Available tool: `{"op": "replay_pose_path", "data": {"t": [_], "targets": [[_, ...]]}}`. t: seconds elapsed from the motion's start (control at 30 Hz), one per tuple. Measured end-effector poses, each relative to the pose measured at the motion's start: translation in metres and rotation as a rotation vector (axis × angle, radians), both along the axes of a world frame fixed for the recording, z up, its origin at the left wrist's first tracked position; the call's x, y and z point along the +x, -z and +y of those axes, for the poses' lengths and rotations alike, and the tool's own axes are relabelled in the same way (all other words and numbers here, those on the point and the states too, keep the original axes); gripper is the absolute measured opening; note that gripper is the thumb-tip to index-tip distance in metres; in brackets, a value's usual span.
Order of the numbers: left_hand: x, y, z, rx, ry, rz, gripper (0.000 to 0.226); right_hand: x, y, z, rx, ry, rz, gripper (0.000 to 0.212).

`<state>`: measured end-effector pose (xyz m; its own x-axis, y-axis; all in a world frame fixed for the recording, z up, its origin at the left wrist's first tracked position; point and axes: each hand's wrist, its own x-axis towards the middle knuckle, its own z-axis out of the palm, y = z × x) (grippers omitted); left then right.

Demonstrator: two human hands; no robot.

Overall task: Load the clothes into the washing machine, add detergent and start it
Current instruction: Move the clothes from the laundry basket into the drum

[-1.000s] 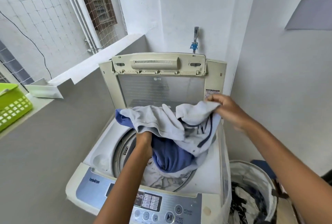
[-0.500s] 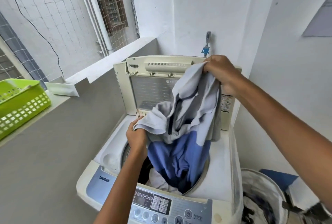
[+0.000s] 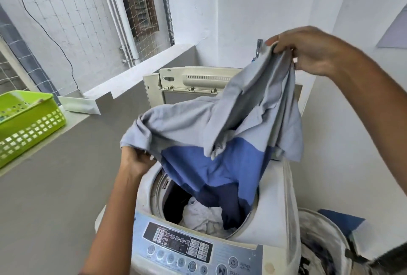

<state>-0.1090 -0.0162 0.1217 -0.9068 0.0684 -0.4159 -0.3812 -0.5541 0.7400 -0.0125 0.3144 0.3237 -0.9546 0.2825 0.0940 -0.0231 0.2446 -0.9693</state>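
Note:
A grey and blue shirt (image 3: 211, 140) hangs spread over the open drum of the top-loading washing machine (image 3: 273, 215). My right hand (image 3: 308, 52) grips its top edge high at the upper right. My left hand (image 3: 136, 160) holds its lower left edge beside the drum's left rim. The shirt's dark blue bottom dips into the drum. White clothes (image 3: 202, 217) lie inside the drum. The machine's lid (image 3: 193, 80) stands upright at the back. The control panel (image 3: 189, 250) faces me at the front.
A laundry hamper (image 3: 319, 244) with dark and white clothes stands to the machine's right. A green plastic basket (image 3: 28, 125) sits on the grey ledge at the left. A tap (image 3: 258, 47) is fixed to the white wall behind the lid.
My right hand has lifted the shirt higher, out of the drum, and my left hand has drawn its lower edge out to the left, spreading the shirt.

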Motion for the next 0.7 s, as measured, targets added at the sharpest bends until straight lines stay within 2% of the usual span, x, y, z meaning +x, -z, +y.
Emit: {"op": "replay_pose_path", "data": {"t": [0.07,0.13,0.2,0.27,0.3,0.33,0.4,0.43,0.47,0.5,0.6,0.7], "targets": [[-0.006,-0.028,-0.003,0.081,0.035,0.047,0.015,0.001,-0.01,-0.002,0.107,0.014,0.05,0.019],[-0.012,-0.059,-0.005,0.168,0.066,0.145,0.005,0.0,-0.02,-0.007,0.087,0.069,0.189,0.015],[-0.017,-0.081,-0.006,0.152,0.058,0.252,0.007,-0.004,-0.03,-0.008,-0.014,0.203,0.382,0.009],[-0.023,-0.099,-0.007,0.061,-0.008,0.317,0.017,-0.007,-0.038,-0.008,-0.038,0.283,0.488,0.005],[-0.026,-0.104,-0.008,-0.031,-0.053,0.343,0.02,-0.009,-0.04,-0.007,0.021,0.265,0.494,0.006],[-0.028,-0.107,-0.008,-0.212,-0.117,0.392,0.02,-0.009,-0.041,-0.006,0.144,0.201,0.473,0.005],[-0.037,-0.099,-0.012,-0.739,-0.222,0.543,0.029,-0.009,-0.042,-0.007,0.429,0.002,0.333,0.005],[-0.041,-0.091,-0.014,-0.959,-0.226,0.613,0.033,-0.01,-0.042,-0.01,0.525,-0.06,0.237,0.011],[-0.042,-0.082,-0.014,-1.097,-0.194,0.641,0.032,-0.012,-0.038,-0.014,0.583,-0.081,0.167,0.019],[-0.043,-0.072,-0.013,-1.149,-0.147,0.631,0.029,-0.015,-0.032,-0.019,0.614,-0.076,0.132,0.022],[-0.045,-0.038,-0.004,-1.112,-0.019,0.52,0.02,-0.028,0.002,-0.034,0.597,-0.048,0.117,0.023],[-0.048,-0.01,0.002,-0.923,0.021,0.366,0.025,-0.041,0.04,-0.039,0.61,-0.004,0.102,0.019]]}}
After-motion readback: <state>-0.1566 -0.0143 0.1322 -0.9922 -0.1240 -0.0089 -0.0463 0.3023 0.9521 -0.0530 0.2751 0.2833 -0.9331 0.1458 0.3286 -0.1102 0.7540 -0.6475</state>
